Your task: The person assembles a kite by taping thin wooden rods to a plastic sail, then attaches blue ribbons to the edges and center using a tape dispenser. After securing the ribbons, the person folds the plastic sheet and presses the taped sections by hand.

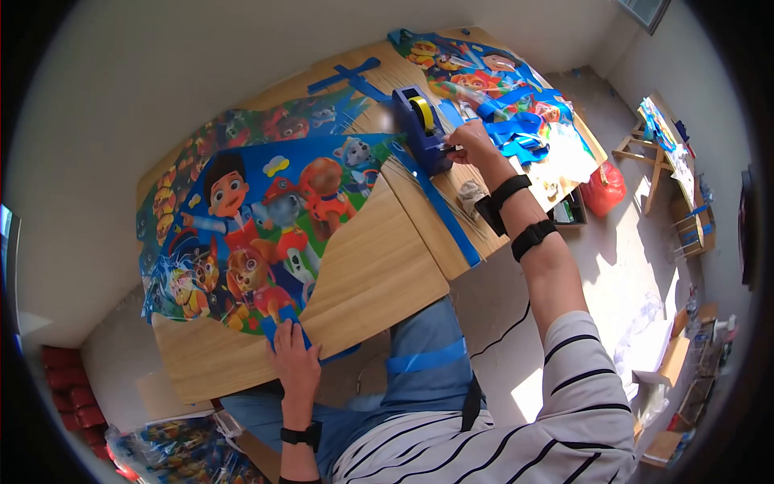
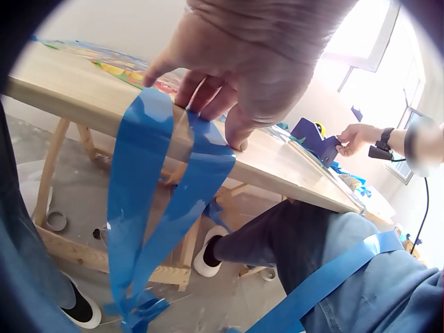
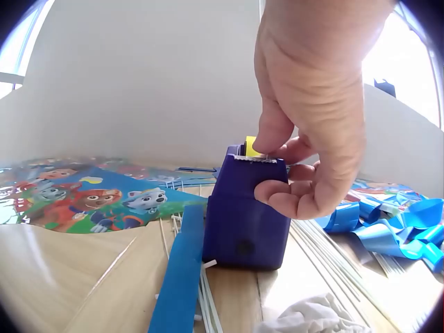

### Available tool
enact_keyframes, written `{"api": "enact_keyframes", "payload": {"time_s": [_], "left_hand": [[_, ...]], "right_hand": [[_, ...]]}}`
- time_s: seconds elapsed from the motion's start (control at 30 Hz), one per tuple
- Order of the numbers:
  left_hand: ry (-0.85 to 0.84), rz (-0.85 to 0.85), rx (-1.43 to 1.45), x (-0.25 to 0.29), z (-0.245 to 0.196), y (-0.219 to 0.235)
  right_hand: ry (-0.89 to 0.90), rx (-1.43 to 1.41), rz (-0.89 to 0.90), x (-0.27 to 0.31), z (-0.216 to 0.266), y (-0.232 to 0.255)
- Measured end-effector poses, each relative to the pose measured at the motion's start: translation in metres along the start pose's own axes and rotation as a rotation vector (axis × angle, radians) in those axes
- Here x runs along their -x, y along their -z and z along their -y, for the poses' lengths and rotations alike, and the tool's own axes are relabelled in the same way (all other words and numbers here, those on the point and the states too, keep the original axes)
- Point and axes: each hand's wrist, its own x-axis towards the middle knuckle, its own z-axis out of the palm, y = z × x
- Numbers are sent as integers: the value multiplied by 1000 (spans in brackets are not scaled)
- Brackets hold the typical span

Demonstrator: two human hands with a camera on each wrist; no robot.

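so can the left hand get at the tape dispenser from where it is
Probably not: the left hand presses blue ribbon at the near table edge, while the dispenser sits across the table, under the right hand.

Craft workshop: wooden trestle table (image 1: 379,274), kite sheets (image 1: 258,218), tape dispenser (image 1: 423,129).

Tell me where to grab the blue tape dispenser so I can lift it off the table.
Grip the dispenser across its flat side walls at the tall front block, coming from above and slightly behind. The right hand already works the cutter edge on top, and the yellow roll sits exposed behind, so the smooth upright sides probably offer the firmest hold.
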Motion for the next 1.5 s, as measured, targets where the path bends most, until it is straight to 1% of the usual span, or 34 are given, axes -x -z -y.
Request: {"api": "enact_keyframes", "payload": {"time_s": [0.07,0.17,0.3,0.4,0.6,0.7,0.8,0.9,1.0,1.1,1.2,1.3,1.4,1.5], "left_hand": [[0,4,4,0,-1,1],[-6,8,6,0,-2,3],[-18,-1,4,-1,-1,3],[-12,-2,11,-1,-2,3],[-14,-9,2,0,-1,1],[-22,-16,3,1,3,-2],[-13,-9,1,1,2,-3],[-17,-3,-11,0,3,-4],[-18,-6,-19,0,5,-5],[1,-6,-14,1,3,-4],[-10,-11,-4,2,5,-6],[-6,-6,1,1,3,-4],[-10,-3,9,0,3,-3],[-10,-7,4,1,4,-5]], "right_hand": [[8,-48,-61,6,2,-3],[81,-242,24,12,-7,7],[159,-266,100,14,-22,11],[188,-317,96,15,-31,9],[153,-472,41,21,-46,1],[-62,-562,46,34,-52,1],[-134,-657,36,45,-66,5],[-118,-764,62,49,-61,6],[-170,-849,45,44,-58,-4],[-236,-950,57,28,-64,-15],[-215,-893,27,24,-67,-19],[-147,-831,-2,23,-68,-21],[-60,-816,-14,26,-70,-21],[50,-749,15,29,-73,-19]]}}
